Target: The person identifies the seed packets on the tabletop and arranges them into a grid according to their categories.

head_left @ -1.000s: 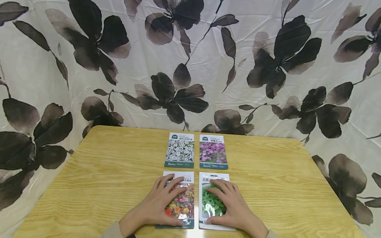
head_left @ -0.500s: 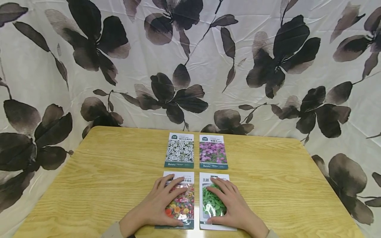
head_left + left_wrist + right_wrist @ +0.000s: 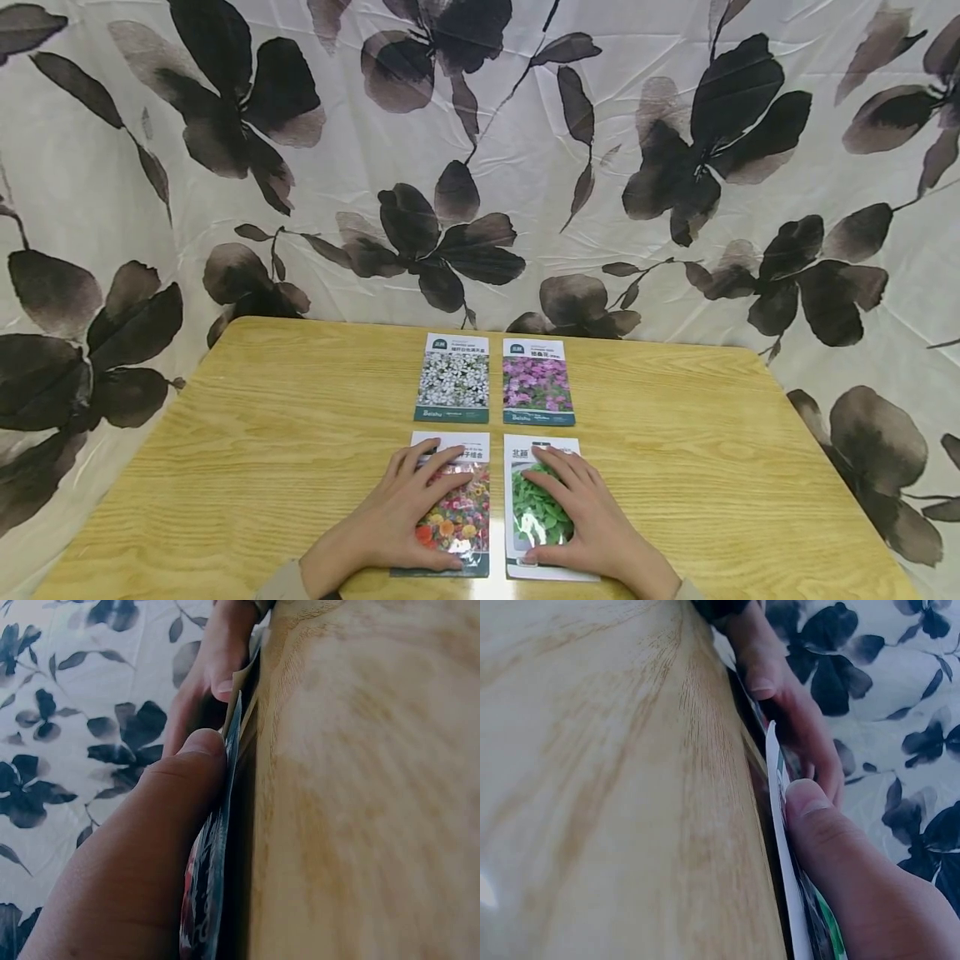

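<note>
In the head view four-square seed packets lie on the table. My left hand (image 3: pixel 405 518) rests with spread fingers on the near-left packet, a seed packet with mixed orange and red flowers (image 3: pixel 471 515). My right hand (image 3: pixel 588 518) rests likewise on the near-right seed packet with green leaves (image 3: pixel 534 510). Both thumbs touch the packets' lower parts; in the left wrist view the left thumb (image 3: pixel 184 772) presses near the packet's edge, and the right wrist view has the right thumb (image 3: pixel 825 825) on the white-edged packet. Palms hide parts of both pictures.
Behind them lie a seed packet with white flowers (image 3: pixel 453 379) and one with purple flowers (image 3: pixel 537 383), side by side. The wooden table (image 3: pixel 262 433) ends at a hanging cloth (image 3: pixel 555 167) printed with dark flowers.
The green-leaf packet has slid slightly to the right under my right hand. My left hand and the other packets stay where they were.
</note>
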Motion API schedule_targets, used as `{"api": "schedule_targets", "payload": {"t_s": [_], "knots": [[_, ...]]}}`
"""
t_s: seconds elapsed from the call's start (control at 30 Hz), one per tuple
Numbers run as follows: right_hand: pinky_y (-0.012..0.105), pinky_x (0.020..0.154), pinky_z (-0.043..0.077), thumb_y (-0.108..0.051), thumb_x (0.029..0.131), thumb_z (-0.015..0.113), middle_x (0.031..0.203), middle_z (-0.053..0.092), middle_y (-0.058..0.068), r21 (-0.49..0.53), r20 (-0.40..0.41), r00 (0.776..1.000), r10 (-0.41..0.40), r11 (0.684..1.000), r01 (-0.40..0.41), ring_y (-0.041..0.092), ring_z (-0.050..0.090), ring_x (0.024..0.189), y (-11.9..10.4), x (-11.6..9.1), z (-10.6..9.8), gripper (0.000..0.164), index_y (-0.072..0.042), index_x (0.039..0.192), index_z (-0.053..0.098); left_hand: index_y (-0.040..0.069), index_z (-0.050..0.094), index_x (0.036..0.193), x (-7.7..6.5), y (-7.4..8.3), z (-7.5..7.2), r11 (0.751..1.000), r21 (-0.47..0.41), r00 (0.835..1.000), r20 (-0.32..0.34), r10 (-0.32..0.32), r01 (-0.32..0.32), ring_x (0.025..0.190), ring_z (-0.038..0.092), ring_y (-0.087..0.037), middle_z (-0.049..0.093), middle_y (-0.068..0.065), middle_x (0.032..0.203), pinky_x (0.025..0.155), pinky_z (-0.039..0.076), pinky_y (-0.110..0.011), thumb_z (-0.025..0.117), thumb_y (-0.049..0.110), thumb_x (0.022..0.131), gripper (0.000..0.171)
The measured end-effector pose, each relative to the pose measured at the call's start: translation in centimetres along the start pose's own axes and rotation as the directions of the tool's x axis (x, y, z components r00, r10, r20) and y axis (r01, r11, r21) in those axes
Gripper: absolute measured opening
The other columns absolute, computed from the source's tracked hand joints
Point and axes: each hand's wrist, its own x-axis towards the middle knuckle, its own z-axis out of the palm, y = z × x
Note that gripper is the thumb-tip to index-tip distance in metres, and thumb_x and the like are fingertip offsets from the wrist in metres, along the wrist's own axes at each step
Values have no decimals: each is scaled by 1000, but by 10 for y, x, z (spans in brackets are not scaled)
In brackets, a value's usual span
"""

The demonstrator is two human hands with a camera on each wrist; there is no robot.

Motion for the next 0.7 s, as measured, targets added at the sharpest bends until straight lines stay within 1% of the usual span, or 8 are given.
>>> {"api": "schedule_targets", "payload": {"t_s": [0.1,0.3,0.47,0.57,0.7], "knots": [[57,110,26,-74,77,66,157,35,7,6,-3,1000,-2,1000,3,33,33,142,0,0,0,90,-23,148,47,29,46,148,0,0,-1,1000,-8,1000,0,2,-2,143,23,-38,31,-4,159,106,22,-58,57,85,74,94],[56,110,25,-73,77,67,157,37,7,21,-17,1000,4,1000,-4,31,32,142,-1,1,-1,88,-24,147,48,29,46,148,1,1,-2,999,-33,1000,9,-8,8,143,24,-36,31,-4,159,105,26,-60,59,82,76,90],[57,108,28,-71,78,68,156,37,5,60,-40,999,26,998,-24,28,33,142,-1,1,-1,87,-22,146,48,30,46,148,1,2,-3,999,-47,1000,14,-26,27,144,23,-36,31,-3,159,105,27,-63,59,75,81,82],[61,104,31,-67,78,71,155,39,6,116,-66,997,48,992,-40,28,35,140,0,3,-3,86,-19,146,49,30,48,147,1,2,-3,996,-73,999,10,-42,43,144,23,-35,32,-2,158,106,27,-63,59,70,86,74],[64,99,35,-53,80,78,153,41,10,222,-103,992,76,974,-51,28,38,138,0,6,-9,82,-15,146,48,26,50,145,1,2,-4,988,-141,998,-8,-59,58,144,23,-35,35,-3,157,106,25,-62,61,56,92,62]]}}
